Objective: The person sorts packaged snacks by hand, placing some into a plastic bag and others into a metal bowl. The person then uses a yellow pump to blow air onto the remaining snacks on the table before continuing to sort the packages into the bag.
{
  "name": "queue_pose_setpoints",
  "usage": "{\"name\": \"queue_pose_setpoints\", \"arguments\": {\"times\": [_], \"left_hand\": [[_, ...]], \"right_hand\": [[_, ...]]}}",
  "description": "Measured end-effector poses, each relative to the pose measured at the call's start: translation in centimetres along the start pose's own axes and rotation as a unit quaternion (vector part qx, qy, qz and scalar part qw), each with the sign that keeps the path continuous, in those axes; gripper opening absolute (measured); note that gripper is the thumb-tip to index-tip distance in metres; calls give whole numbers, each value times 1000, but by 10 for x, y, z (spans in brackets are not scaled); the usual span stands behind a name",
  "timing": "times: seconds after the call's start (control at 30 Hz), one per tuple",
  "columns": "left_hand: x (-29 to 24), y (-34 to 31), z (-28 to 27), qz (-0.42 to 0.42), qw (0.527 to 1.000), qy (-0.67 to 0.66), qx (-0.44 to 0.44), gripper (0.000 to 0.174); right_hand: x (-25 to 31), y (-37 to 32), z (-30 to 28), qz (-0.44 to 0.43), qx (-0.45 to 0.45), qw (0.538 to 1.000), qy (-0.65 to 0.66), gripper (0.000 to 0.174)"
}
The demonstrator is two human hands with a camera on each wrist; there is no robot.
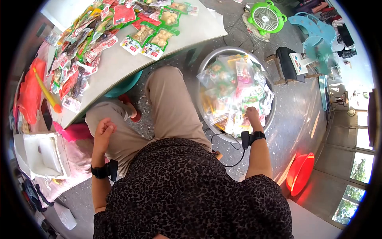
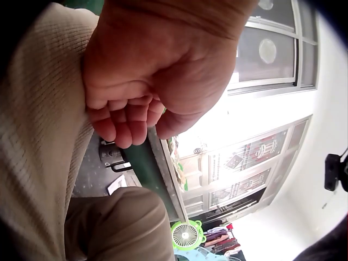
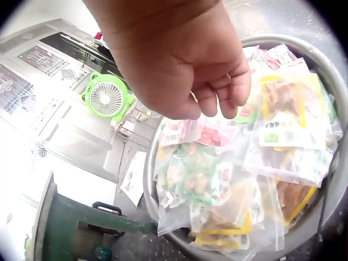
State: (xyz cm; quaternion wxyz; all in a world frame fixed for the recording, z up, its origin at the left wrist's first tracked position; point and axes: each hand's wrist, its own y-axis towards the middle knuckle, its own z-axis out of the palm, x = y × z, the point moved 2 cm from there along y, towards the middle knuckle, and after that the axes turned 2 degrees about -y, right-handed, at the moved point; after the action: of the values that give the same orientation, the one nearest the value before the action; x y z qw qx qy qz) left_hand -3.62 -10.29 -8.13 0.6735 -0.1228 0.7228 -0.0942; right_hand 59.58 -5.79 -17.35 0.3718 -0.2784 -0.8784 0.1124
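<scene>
My left hand (image 1: 105,129) is beside my left thigh, fingers loosely curled and holding nothing; in the left wrist view the hand (image 2: 163,65) lies against the trouser fabric (image 2: 43,109). My right hand (image 1: 253,115) is over the near right part of a round metal basin (image 1: 234,49) full of clear bags with food packets (image 1: 219,89). In the right wrist view, the right hand (image 3: 179,65) hangs with bent fingers above the bagged packets (image 3: 288,109); nothing shows in its grasp, though its far side is hidden.
A white table (image 1: 115,65) at the upper left carries a heap of colourful packets (image 1: 85,44). A green fan (image 1: 266,18) stands beyond the basin, a chair (image 1: 284,63) to its right. A red basin (image 1: 300,174) and a white foam box (image 1: 45,155) flank me.
</scene>
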Motion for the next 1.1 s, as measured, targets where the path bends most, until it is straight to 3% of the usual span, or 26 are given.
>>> {"name": "queue_pose_setpoints", "arguments": {"times": [0.13,0.2,0.33,0.43,0.47,0.57,0.6,0.7,0.8,0.87,0.93,1.03,1.1], "left_hand": [[3,-3,-5,23,1000,-16,11,29],[-3,-7,-5,24,1000,-17,-7,30],[-24,-22,-13,27,996,-48,-63,32],[-32,-36,-39,48,988,-45,-143,30],[-33,-42,-54,68,980,-47,-180,30],[-28,-59,-97,90,953,-25,-288,26],[-18,-65,-117,131,929,23,-346,26],[-40,-100,-161,115,819,264,-496,27],[-39,-124,-210,126,639,470,-596,28],[-31,-137,-239,52,621,484,-614,32],[-17,-144,-263,-35,633,488,-600,36],[19,-141,-290,-90,720,461,-512,35],[21,-138,-292,-146,743,461,-462,32]], "right_hand": [[97,6,-3,-21,10,994,103,29],[149,2,13,-78,50,983,158,28],[244,-24,68,-201,129,962,131,16],[280,-34,117,-322,185,918,139,14],[287,-35,132,-420,165,888,87,15],[300,-47,162,-523,92,848,0,18],[296,-40,174,-564,53,823,-29,20],[307,-52,180,-610,0,788,-84,22],[303,-53,182,-641,-38,758,-113,20],[301,-52,185,-656,-55,744,-113,19],[300,-54,185,-665,-57,737,-104,17],[305,-59,183,-676,-61,728,-92,16],[306,-63,184,-680,-59,726,-88,15]]}}
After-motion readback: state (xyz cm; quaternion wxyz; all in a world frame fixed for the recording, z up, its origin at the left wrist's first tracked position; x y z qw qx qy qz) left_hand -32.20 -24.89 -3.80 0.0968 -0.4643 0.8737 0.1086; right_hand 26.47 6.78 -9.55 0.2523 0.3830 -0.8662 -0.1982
